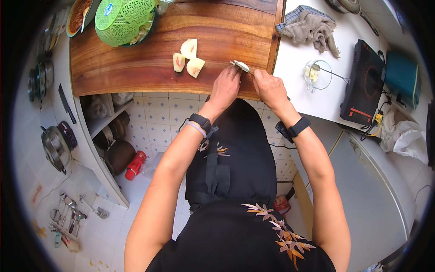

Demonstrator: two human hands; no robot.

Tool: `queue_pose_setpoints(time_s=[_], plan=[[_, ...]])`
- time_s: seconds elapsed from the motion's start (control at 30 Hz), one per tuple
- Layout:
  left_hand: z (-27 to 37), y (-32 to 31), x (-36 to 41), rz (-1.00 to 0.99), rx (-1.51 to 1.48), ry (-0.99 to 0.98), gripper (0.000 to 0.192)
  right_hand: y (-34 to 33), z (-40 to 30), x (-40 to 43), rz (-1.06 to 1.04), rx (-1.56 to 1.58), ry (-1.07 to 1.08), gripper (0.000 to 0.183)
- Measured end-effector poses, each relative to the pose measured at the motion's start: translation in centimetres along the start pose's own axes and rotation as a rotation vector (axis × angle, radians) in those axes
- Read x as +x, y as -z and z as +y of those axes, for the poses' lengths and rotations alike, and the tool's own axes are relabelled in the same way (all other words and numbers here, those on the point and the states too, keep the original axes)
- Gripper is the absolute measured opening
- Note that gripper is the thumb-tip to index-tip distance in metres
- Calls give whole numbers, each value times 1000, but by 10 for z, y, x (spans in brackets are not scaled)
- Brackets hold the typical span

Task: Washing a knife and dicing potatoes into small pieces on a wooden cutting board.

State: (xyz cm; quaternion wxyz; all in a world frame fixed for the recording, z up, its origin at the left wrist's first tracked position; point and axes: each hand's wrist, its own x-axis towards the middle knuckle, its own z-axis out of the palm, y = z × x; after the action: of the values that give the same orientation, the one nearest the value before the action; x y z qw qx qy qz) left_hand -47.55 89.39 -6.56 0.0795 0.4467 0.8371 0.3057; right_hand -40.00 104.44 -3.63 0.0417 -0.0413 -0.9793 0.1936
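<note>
Over the wooden board's near right part, my left hand steadies a pale, thinly cut piece of produce with its fingertips. My right hand is closed on a knife, mostly hidden by the fingers and the piece. The piece lies against the blade, and exactly where the edge sits cannot be made out. To the left of my hands, three peeled, pale yellow chunks with reddish streaks lie close together on the wooden board.
A green perforated basket covers a bowl at the back left, beside a bowl of red food. On the right counter are a crumpled grey cloth, a glass mug holding yellowish pieces and a metal utensil, and a black induction cooker.
</note>
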Motion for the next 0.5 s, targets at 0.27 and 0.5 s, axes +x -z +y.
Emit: queue_pose_setpoints(time_s=[0.27, 0.5], plan=[[-3, -2, -3, -3, -4, 12, 30, 1, 0, 4, -103, 4, 0, 6], [-6, -5, -3, 5, 0, 4, 27, -4, -2, 6, -144, -22, -39, 5]])
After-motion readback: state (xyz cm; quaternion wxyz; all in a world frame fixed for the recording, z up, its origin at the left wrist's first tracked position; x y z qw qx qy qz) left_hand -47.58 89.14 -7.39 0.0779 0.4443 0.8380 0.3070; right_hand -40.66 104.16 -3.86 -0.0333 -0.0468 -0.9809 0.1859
